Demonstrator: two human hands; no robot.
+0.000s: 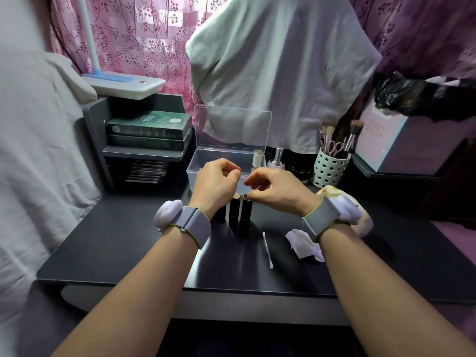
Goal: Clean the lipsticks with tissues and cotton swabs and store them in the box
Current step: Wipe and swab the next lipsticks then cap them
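Three black lipsticks stand upright close together on the dark table (128, 253): the right one (246, 211), the middle one (233, 213) with a gold top, and the left one (220, 216), partly hidden by my left wrist. My left hand (215, 182) hovers above them, fingers curled into a loose fist with nothing seen in it. My right hand (277, 190) is beside it, fingers apart, its thumb tip at the top of the right lipstick. Behind the hands sits the clear plastic box (198, 161) with its lid raised. A cotton swab (267, 249) and a crumpled tissue (304, 244) lie to the right.
A tissue pack (363, 222) lies behind my right wrist. Small bottles (277, 158) and a white brush holder (331, 168) stand at the back right. A grey shelf with green boxes (149, 130) and a lamp base (128, 85) stand at the back left.
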